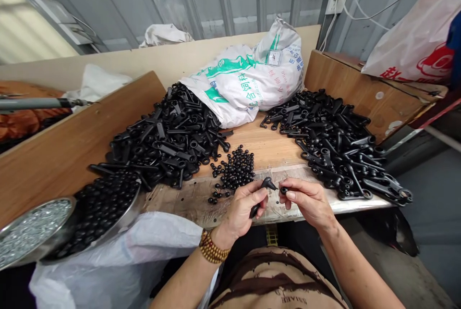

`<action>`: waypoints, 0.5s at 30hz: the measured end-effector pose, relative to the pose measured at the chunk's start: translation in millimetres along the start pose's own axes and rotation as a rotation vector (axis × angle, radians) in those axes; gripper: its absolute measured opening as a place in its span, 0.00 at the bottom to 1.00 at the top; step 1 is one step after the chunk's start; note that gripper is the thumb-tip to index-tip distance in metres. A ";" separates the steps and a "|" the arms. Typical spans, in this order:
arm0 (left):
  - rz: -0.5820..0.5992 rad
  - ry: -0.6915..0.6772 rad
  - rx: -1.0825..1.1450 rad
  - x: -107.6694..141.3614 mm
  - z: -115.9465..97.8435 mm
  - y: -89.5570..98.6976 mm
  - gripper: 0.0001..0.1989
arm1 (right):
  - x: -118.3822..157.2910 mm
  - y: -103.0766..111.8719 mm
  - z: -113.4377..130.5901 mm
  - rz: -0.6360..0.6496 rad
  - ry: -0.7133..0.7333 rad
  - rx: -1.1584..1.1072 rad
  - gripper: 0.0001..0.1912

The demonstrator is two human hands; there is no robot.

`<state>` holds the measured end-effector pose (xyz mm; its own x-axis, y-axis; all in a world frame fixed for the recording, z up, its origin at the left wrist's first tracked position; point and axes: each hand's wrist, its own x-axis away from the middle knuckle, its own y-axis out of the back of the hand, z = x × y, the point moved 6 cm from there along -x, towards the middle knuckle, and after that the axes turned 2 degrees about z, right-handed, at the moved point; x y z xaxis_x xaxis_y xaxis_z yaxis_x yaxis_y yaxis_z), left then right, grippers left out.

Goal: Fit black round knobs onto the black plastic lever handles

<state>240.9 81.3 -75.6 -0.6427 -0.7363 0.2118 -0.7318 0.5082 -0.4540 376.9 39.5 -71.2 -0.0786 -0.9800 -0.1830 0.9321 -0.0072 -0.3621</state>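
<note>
My left hand (248,205) is closed around a black crank handle (268,183), whose narrow end points toward my other hand. Between the thumb and fingers of my right hand (306,198) is a small black ball knob (284,190), its hole visible. The knob and the handle are close, with a slight gap between them. Just beyond my left hand lies a small heap of loose black knobs (237,167). A large pile of black handles (169,136) stands at the left, and another pile of black handles with knobs (334,145) at the right.
A white printed sack (248,78) lies at the back between the piles. At the left are a metal bowl of black knobs (104,203) and a bowl of small metal pins (36,227). Wooden boards (82,121) and a box (360,92) flank the table.
</note>
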 end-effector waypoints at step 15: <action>-0.103 -0.122 -0.111 17.9 4.0 7.8 0.17 | 10.9 -17.5 -4.4 0.037 0.028 0.074 0.12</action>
<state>224.6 70.3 -78.8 -0.5356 -0.8324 0.1423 -0.8172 0.4684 -0.3357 358.2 29.8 -70.9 -0.0523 -0.9739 -0.2207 0.9581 0.0134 -0.2862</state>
